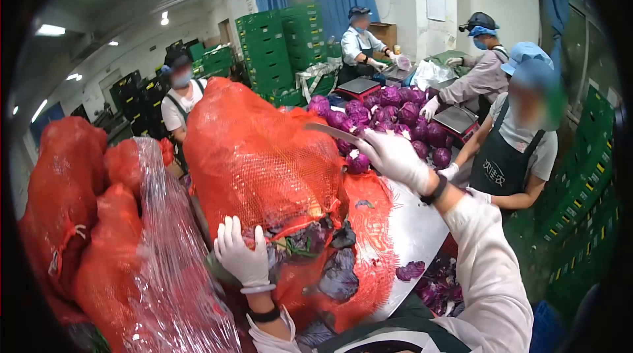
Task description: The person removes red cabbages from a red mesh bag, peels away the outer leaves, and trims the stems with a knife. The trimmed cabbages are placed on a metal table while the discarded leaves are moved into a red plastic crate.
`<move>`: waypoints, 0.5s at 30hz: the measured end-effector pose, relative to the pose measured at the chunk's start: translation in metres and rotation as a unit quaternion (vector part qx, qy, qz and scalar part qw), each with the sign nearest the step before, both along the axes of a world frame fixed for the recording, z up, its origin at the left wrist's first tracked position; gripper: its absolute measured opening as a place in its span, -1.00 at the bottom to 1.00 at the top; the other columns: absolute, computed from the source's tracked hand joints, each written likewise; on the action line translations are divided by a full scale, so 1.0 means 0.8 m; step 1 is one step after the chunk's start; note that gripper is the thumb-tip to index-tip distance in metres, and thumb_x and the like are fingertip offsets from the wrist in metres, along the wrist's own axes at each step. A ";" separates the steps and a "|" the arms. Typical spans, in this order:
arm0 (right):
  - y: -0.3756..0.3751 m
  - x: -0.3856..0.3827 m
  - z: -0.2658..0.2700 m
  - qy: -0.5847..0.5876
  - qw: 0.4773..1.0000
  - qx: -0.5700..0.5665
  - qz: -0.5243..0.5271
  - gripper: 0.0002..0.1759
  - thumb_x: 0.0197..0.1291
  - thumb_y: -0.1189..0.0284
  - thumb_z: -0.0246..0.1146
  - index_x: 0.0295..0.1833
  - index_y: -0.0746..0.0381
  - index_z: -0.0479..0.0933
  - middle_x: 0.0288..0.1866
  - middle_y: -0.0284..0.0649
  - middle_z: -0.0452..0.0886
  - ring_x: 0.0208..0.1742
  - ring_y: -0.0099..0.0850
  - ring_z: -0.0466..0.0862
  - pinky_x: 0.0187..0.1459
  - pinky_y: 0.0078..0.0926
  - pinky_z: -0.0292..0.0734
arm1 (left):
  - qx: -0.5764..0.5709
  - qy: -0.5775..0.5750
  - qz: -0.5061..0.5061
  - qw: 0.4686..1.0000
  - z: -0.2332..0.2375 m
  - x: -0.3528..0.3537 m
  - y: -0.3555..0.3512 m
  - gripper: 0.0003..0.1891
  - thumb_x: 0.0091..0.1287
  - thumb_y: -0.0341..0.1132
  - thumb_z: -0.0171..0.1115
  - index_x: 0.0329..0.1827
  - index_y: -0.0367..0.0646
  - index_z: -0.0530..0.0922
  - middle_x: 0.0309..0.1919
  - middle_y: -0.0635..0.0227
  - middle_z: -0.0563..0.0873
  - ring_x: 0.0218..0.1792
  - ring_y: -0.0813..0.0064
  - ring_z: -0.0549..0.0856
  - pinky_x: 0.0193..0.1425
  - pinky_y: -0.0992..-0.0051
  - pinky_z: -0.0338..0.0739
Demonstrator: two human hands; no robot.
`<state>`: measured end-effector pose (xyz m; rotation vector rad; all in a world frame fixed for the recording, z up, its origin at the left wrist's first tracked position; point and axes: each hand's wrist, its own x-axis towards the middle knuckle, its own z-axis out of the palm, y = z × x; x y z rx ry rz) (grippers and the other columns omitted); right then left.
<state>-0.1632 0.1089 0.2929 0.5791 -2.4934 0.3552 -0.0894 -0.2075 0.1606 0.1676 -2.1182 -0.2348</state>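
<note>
My right hand [397, 158], in a white glove, is closed around a knife [328, 131]; its blade points left, just in front of a big red mesh sack [264, 148]. Low on that sack, my gloved left hand [242, 253] rests with its fingers spread. Dark purple outer leaves [339, 275] show at the sack's lower end, lying on loose red mesh [369, 228]. Beyond the knife, many purple cabbages [386, 112] are heaped on the metal table [415, 221]. The knife's handle is hidden inside my fist.
More red sacks [62, 201], partly under clear plastic wrap [178, 254], stand at left. Trimmed leaves [442, 287] lie below the table edge. Co-workers stand around the far side, near scales [456, 121]. Green crates [267, 50] are stacked behind, and more crates [580, 201] at right.
</note>
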 end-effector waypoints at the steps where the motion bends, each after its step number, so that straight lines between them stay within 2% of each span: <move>1: -0.014 -0.039 0.002 0.029 0.999 -0.014 0.034 -0.68 0.34 0.19 0.00 -0.30 0.23 0.41 -0.45 -0.05 0.55 -0.34 0.00 0.59 -0.29 -0.10 0.49 | 0.007 0.007 -0.012 1.000 -0.001 0.001 -0.002 -0.50 0.15 -0.08 0.29 0.10 -0.18 0.53 0.12 0.21 0.58 0.20 0.20 0.48 0.30 0.22 0.27; 2: -0.036 -0.072 0.009 0.051 0.998 -0.005 0.044 -0.65 0.33 0.16 0.00 -0.27 0.23 0.46 -0.44 -0.03 0.58 -0.36 0.01 0.60 -0.29 -0.06 0.49 | 0.014 0.013 -0.023 1.000 -0.001 0.004 -0.004 -0.51 0.13 -0.16 0.33 0.09 -0.19 0.53 0.11 0.18 0.59 0.19 0.16 0.49 0.29 0.23 0.29; 3: -0.061 -0.087 0.025 0.010 0.998 0.027 0.049 -0.64 0.33 0.14 -0.01 -0.26 0.21 0.51 -0.43 -0.01 0.60 -0.36 -0.01 0.62 -0.29 -0.05 0.50 | 0.012 0.012 -0.028 0.999 -0.002 0.005 -0.009 -0.51 0.13 -0.16 0.33 0.09 -0.19 0.53 0.11 0.18 0.59 0.19 0.16 0.49 0.29 0.23 0.29; 5: -0.111 -0.106 0.046 -0.064 0.994 0.086 0.010 -0.63 0.33 0.15 -0.02 -0.18 0.21 0.55 -0.36 -0.06 0.66 -0.30 -0.06 0.66 -0.26 -0.14 0.54 | 0.035 0.023 -0.040 0.998 -0.006 0.005 -0.014 -0.52 0.11 -0.19 0.36 0.08 -0.21 0.54 0.09 0.17 0.60 0.17 0.14 0.51 0.28 0.22 0.32; 8: -0.159 -0.141 0.034 -0.022 0.993 0.119 0.010 -0.60 0.29 0.17 0.03 -0.33 0.19 0.66 -0.34 -0.07 0.69 -0.28 -0.16 0.70 -0.22 -0.19 0.57 | 0.068 0.031 -0.055 0.996 -0.011 0.006 -0.022 -0.52 0.10 -0.20 0.38 0.06 -0.23 0.54 0.06 0.16 0.62 0.16 0.11 0.52 0.26 0.22 0.35; 9: -0.170 -0.146 0.032 -0.037 0.990 0.133 0.010 -0.60 0.29 0.16 0.02 -0.32 0.19 0.66 -0.34 -0.06 0.69 -0.27 -0.15 0.70 -0.21 -0.19 0.57 | 0.081 0.040 -0.063 0.994 -0.013 0.005 -0.026 -0.52 0.10 -0.21 0.39 0.06 -0.24 0.55 0.05 0.15 0.62 0.16 0.10 0.52 0.26 0.21 0.37; 13: -0.169 -0.150 0.038 -0.080 0.976 0.195 0.048 -0.58 0.27 0.15 0.02 -0.27 0.21 0.67 -0.30 -0.04 0.69 -0.24 -0.11 0.69 -0.19 -0.20 0.56 | 0.094 0.048 -0.057 0.993 -0.018 0.007 -0.029 -0.52 0.11 -0.20 0.38 0.07 -0.24 0.54 0.05 0.14 0.62 0.16 0.10 0.52 0.26 0.21 0.37; 15: -0.163 -0.154 0.053 -0.107 0.961 0.244 0.068 -0.60 0.24 0.18 0.02 -0.23 0.23 0.66 -0.27 -0.02 0.68 -0.21 -0.10 0.69 -0.17 -0.22 0.56 | 0.093 0.047 -0.064 0.992 -0.016 0.007 -0.028 -0.48 0.11 -0.10 0.37 0.05 -0.25 0.53 0.06 0.15 0.61 0.15 0.09 0.51 0.25 0.16 0.35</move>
